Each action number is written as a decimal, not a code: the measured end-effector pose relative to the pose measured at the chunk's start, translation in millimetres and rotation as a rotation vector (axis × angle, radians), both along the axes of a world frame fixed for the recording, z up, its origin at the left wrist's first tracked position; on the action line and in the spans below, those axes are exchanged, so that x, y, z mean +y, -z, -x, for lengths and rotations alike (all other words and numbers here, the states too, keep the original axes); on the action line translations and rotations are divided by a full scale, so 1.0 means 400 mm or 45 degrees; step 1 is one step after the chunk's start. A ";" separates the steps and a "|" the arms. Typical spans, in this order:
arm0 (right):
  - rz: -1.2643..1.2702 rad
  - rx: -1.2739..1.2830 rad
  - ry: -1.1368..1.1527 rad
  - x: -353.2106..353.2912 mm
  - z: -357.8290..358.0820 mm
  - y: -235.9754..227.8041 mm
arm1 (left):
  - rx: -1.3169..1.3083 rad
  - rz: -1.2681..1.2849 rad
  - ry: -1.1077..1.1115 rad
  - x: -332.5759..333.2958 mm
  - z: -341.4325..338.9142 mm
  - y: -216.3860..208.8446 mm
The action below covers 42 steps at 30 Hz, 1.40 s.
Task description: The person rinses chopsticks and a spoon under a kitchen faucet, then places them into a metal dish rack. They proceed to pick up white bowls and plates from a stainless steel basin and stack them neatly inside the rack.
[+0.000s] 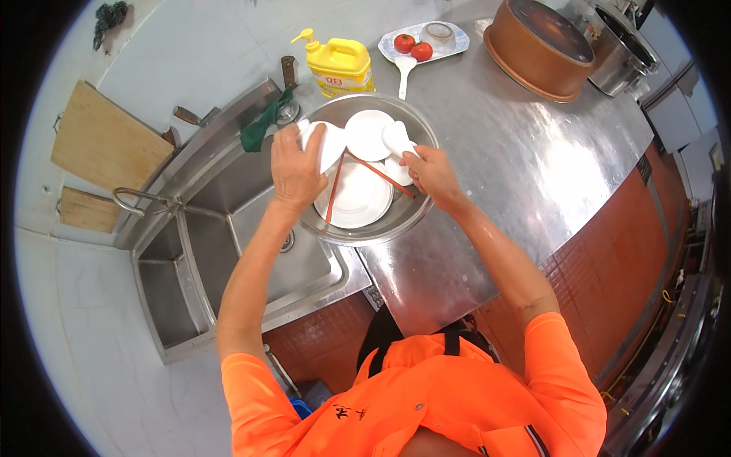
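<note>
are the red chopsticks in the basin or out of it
In: both red chopsticks lie within the rim of the metal basin, over the large white plate.

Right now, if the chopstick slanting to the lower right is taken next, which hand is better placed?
Probably the right hand: it is near the lower end of that red chopstick, while the left hand is across the basin. Both hold white dishware, so either must release first.
</note>
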State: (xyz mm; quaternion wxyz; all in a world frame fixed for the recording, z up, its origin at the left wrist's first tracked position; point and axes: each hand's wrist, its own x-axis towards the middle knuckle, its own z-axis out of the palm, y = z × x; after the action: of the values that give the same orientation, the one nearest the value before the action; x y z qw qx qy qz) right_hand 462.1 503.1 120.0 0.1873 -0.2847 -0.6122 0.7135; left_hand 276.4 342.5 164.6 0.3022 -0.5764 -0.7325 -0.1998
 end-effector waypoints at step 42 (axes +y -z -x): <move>-1.477 -0.398 -0.353 -0.111 0.005 0.020 | -2.959 -0.830 -0.080 0.014 -0.180 0.210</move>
State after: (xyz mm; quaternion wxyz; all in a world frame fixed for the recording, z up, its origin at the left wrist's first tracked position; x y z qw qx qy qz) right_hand 460.2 458.5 111.9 0.1253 -0.1553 -0.9521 0.2317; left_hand 348.5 347.9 80.7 -0.4015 0.0688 -0.4958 -0.7670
